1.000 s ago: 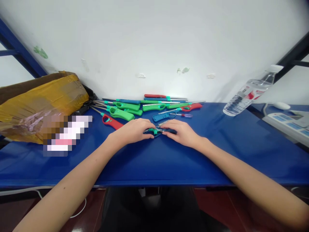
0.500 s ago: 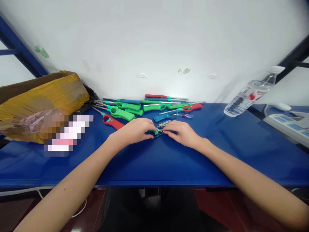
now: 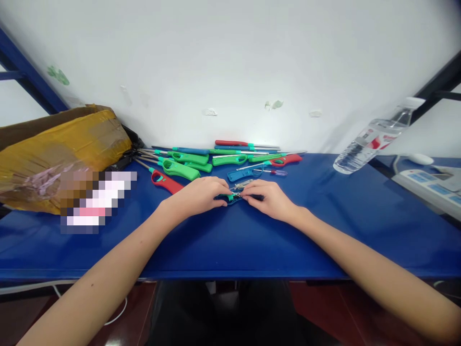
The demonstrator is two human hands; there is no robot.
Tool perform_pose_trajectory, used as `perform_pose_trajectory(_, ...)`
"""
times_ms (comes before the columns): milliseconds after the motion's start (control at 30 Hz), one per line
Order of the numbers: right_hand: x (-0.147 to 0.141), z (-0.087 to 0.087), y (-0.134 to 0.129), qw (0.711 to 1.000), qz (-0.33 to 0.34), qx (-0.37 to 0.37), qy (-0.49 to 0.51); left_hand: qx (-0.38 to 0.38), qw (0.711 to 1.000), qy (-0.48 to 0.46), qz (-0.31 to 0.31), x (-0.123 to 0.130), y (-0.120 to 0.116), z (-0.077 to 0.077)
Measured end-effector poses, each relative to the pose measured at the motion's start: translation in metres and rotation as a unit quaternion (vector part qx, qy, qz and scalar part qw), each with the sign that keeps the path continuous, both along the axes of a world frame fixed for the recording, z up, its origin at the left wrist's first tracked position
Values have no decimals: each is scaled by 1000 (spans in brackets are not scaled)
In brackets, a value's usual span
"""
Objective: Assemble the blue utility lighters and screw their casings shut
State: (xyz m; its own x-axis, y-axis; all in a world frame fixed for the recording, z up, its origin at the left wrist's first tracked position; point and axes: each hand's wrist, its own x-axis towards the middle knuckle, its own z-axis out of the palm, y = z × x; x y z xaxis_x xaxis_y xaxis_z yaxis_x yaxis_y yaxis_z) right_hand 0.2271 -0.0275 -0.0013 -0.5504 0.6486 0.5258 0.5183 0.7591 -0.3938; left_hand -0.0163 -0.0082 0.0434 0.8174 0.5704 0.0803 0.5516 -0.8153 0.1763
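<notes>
Your L hand [image 3: 205,194] & R hand [image 3: 272,198] pinch a small blue-green lighter part [image 3: 230,197] on the blue worktop [image 3: 223,240]; lighters [image 3: 180,169] lie behind.

three red lighters [image 3: 167,182], one screwdriver [image 3: 279,172], one plastic bottle [image 3: 370,142], one taped cardboard box [image 3: 72,149]
</notes>
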Motion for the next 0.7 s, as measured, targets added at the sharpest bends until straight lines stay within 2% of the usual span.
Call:
perform_pose_trajectory(200, 0, 4, -3, 1000, 9, -28, -6, 3, 1000, 3, 12, 1, -2, 1)
perform_pose_trajectory(400, -1, 0, -5, 1000, 1, -14, 12, -6, 1000, 3, 3, 0, -1, 2)
perform_pose_trajectory(700, -1, 1, -4, 1000, -6, -14, 2, 24, 1000, 10, -14, 1, -6, 6)
